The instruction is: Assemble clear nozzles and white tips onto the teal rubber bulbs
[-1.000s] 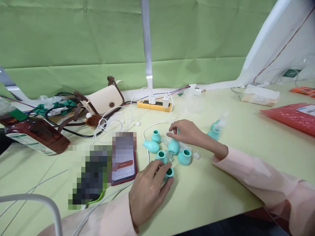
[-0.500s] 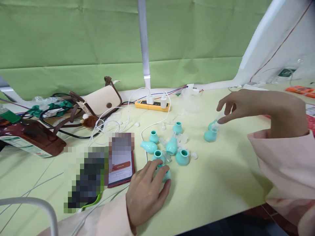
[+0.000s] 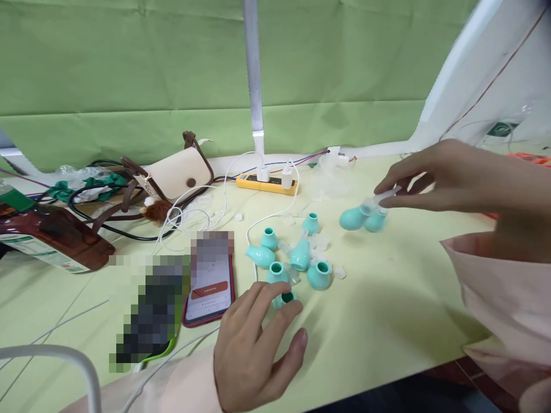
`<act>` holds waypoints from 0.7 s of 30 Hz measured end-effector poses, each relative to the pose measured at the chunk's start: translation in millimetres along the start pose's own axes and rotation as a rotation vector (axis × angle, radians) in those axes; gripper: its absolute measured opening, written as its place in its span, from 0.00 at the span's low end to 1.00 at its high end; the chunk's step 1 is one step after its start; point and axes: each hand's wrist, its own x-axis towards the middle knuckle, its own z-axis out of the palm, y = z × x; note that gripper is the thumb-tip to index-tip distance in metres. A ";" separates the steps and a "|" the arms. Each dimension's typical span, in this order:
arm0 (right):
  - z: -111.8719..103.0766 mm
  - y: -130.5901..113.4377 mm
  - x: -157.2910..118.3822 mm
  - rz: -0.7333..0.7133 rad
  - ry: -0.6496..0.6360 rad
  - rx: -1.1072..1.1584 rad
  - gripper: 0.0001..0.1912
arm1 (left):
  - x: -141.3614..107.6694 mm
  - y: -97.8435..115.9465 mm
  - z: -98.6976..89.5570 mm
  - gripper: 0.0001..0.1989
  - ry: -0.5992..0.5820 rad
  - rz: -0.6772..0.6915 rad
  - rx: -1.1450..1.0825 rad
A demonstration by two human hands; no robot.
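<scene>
At the right, my right hand (image 3: 413, 183) pinches the translucent nozzle (image 3: 383, 198) of a turquoise rubber bulb (image 3: 353, 218), which is tilted on its side. Another turquoise bulb (image 3: 375, 221) is right beside it, partly hidden. My left hand (image 3: 262, 341) has its fingers spread over a turquoise bulb with an open neck (image 3: 286, 297); the fingers cover part of it. In the middle of the table lie several more bulbs, some upright like the turquoise bulb (image 3: 319, 276), others with a clear tip, like the turquoise bulb (image 3: 300, 256). Small translucent pieces (image 3: 321, 241) are scattered among them.
A phone (image 3: 209, 287) and a pixelated dark object (image 3: 150, 315) lie left of my left hand. Behind are a yellow power strip (image 3: 267, 184) with white cables, a cream handbag (image 3: 178, 175) and a brown bottle (image 3: 55, 238). A green sheet (image 3: 129, 69) hangs at the back.
My right hand has moved up slightly and tipped a bulb leftward by its nozzle. My left hand has shifted a little down and right, its thumb further apart; the bulb under it now shows its opening.
</scene>
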 end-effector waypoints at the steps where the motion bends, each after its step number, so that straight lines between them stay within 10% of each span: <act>1: -3.1 -10.9 -7.8 -0.041 0.048 0.024 0.06 | 0.8 0.8 -1.9 0.11 0.022 0.010 -0.030; 4: -0.8 -46.7 -26.3 -0.282 0.269 0.176 0.04 | 2.2 4.7 -8.6 0.14 0.086 0.006 -0.143; 9: 29.7 -91.8 -35.0 -0.641 0.050 0.520 0.06 | 0.3 14.1 -19.6 0.25 0.006 -0.233 -0.297; 21: 95.1 -113.6 -17.1 -0.718 -0.205 0.898 0.17 | 7.1 34.6 -25.4 0.15 -0.251 -0.431 -0.464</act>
